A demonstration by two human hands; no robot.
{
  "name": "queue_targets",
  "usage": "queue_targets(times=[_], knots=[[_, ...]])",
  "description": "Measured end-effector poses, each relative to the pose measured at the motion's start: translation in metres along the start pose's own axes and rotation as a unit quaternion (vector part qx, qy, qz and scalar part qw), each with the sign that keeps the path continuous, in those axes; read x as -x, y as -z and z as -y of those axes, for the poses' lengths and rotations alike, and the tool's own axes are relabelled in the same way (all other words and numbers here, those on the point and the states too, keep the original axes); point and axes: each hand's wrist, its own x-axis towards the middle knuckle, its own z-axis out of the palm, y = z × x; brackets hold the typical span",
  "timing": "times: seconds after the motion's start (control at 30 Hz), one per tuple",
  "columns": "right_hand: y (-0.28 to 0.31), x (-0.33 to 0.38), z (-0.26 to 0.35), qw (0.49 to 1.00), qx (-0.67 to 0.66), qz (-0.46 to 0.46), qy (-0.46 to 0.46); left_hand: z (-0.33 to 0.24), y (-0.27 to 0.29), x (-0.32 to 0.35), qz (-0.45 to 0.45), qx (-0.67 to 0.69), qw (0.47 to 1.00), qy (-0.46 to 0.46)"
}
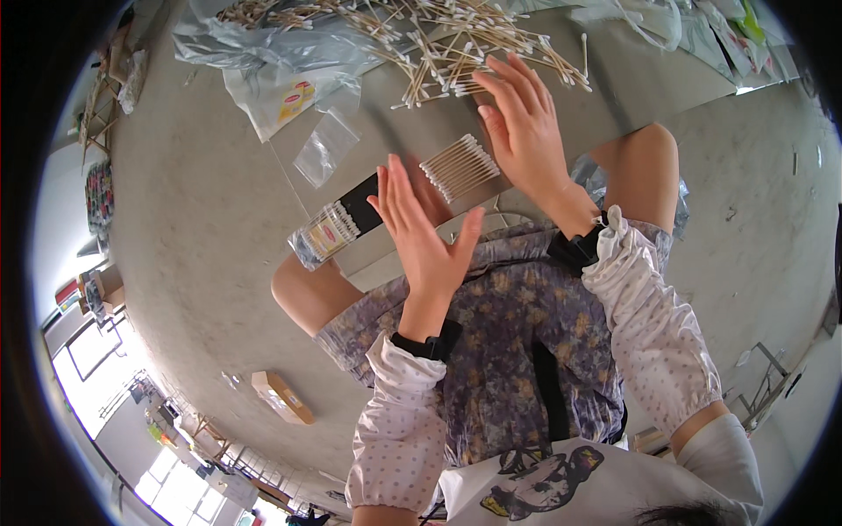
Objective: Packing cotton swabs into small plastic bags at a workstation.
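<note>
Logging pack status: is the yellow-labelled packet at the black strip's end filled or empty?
Filled: the packet shows white-tipped swabs through clear film, beside its yellow label. Sealed or not, cannot tell.

Likely workshop: grey floor (193,219), cardboard box (282,399), heaped cotton swabs (478,48).

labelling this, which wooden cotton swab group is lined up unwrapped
The white-tipped row beside the right hand; the far heap is jumbled, the left bundle plastic-wrapped.
</note>
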Motion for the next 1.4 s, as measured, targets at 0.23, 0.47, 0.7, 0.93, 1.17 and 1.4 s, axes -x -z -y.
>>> queue_targets(times=[0.23,0.47,0.7,0.93,1.17,1.4], knots=[[-0.022,-0.001,0.022,0.989,0.084,0.109,0.058,0.000,0.013,0.025,-0.133,0.246,0.951,0.133],[-0.042,0.006,0.025,0.971,0.122,0.167,0.121,0.005,0.021,0.029,-0.229,0.391,0.863,0.225],[-0.068,0.005,0.055,0.977,0.068,0.177,0.098,0.014,0.002,0.000,-0.296,0.518,0.767,0.238],[-0.085,0.008,0.085,0.977,0.033,0.189,0.089,0.017,-0.002,-0.016,-0.319,0.574,0.709,0.259],[-0.083,0.006,0.087,0.973,0.050,0.204,0.100,0.014,0.002,-0.019,-0.321,0.595,0.696,0.242],[-0.084,0.007,0.084,0.969,0.076,0.207,0.109,0.038,0.027,-0.016,-0.353,0.452,0.787,0.229]])
